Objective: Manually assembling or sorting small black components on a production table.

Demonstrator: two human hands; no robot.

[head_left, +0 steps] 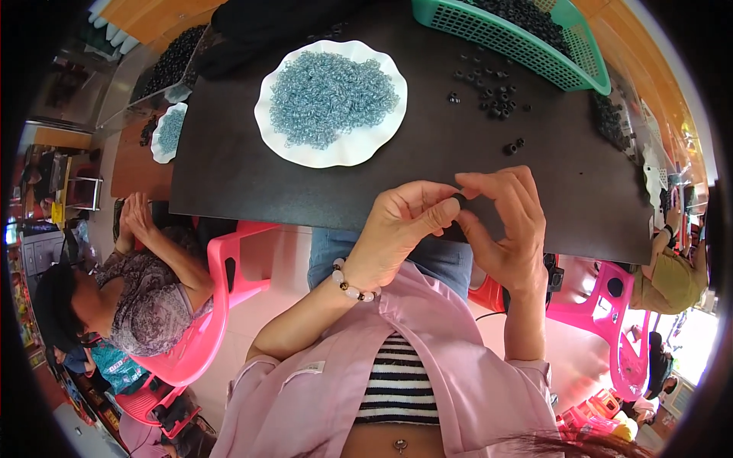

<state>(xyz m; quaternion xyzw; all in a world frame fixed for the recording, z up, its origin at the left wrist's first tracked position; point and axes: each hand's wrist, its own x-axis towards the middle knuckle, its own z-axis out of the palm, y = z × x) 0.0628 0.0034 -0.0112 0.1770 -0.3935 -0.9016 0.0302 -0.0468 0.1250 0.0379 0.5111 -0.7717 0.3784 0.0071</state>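
Observation:
My left hand [408, 225] is pinched shut on a small black ring-shaped part [460, 198] between thumb and fingertips, just over the table's near edge. A bracelet of pale and dark beads circles that wrist. Facing it from the right is my right hand [508, 221], its thumb and index finger curved and apart around the black part. Whether its fingertips touch the part is too small to tell. Beyond my hands a white scalloped plate [330, 158] carries a heap of small clear bluish rings [328, 99]. Several loose black parts [496, 99] lie scattered on the dark table [229, 175].
A green perforated basket [519, 49] full of black parts stands at the far right. Dark cloth [259, 34] lies at the far left. On the left a person [153, 290] sits on a pink chair [221, 305]; another pink chair [611, 305] is at the right.

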